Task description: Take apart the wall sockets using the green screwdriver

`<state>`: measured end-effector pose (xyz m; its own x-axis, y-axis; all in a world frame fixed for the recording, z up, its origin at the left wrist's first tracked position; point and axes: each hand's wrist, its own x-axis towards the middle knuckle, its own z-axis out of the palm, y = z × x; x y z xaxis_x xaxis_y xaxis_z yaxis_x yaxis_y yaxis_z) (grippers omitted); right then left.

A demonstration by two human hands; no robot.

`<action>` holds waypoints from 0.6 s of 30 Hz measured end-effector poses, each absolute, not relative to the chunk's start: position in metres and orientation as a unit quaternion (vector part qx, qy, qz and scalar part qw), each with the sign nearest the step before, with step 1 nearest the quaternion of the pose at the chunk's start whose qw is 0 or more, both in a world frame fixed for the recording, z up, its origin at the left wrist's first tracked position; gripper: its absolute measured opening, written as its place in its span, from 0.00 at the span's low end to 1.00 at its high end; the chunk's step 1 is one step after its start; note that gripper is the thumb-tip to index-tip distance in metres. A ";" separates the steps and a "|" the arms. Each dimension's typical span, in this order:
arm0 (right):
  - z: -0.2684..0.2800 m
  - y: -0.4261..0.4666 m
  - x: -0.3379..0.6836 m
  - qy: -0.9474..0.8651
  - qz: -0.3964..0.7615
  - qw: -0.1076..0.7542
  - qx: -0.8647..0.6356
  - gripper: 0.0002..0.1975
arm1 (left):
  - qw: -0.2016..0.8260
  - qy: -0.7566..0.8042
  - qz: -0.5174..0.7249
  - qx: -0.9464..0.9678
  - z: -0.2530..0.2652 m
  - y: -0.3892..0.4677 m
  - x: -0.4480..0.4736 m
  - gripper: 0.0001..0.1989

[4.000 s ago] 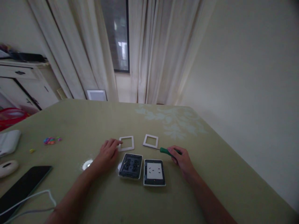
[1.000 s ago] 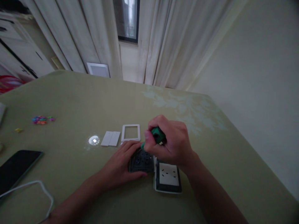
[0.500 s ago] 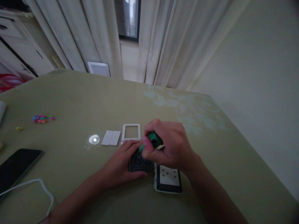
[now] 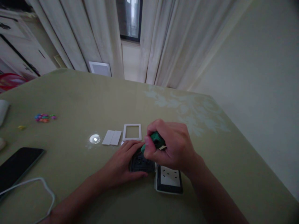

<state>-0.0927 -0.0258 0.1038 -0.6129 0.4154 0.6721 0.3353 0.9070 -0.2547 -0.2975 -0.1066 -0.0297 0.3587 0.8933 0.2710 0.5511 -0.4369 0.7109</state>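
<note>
My right hand [image 4: 171, 144] is wrapped round the green handle of a screwdriver [image 4: 157, 140], which slants down to the left; its tip is hidden. Under it lies a dark plastic wall-switch base [image 4: 142, 164], partly covered by both hands. My left hand [image 4: 127, 161] grips this base, fingers along the far side and thumb along the near side. Just right of the base, apparently touching it, sits a wall socket [image 4: 170, 178] with a white face and dark border. Beyond my left fingers lie a white square frame [image 4: 125, 132] and two white switch panels [image 4: 112, 137] side by side.
A black phone [image 4: 22, 163] and a white cable [image 4: 44, 183] lie at the left. Farther back are small colourful pieces [image 4: 43, 118] and a yellow piece [image 4: 21, 127]. Curtains [image 4: 98, 34] hang behind the table [image 4: 93, 99], and a wall [image 4: 257, 93] runs along its right.
The whole view has shifted slightly, so things appear a little farther right. Both hands keep their grips, and the screwdriver stays over the dark base.
</note>
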 end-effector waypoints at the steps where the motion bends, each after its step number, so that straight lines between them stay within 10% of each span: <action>1: 0.104 -0.026 -0.093 -0.897 0.051 0.386 -0.210 0.04 | 0.261 0.464 0.326 0.781 -0.030 -0.107 -0.298 0.44; 18: 0.122 -0.042 -0.095 -0.924 0.137 0.294 -0.205 0.15 | 0.280 0.484 0.312 0.768 -0.020 -0.107 -0.295 0.26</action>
<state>-0.0947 -0.0416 0.1221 -0.7435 0.4591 0.4863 0.2977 0.8783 -0.3741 -0.2951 -0.1074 -0.0204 0.3353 0.9188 0.2083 0.5689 -0.3737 0.7326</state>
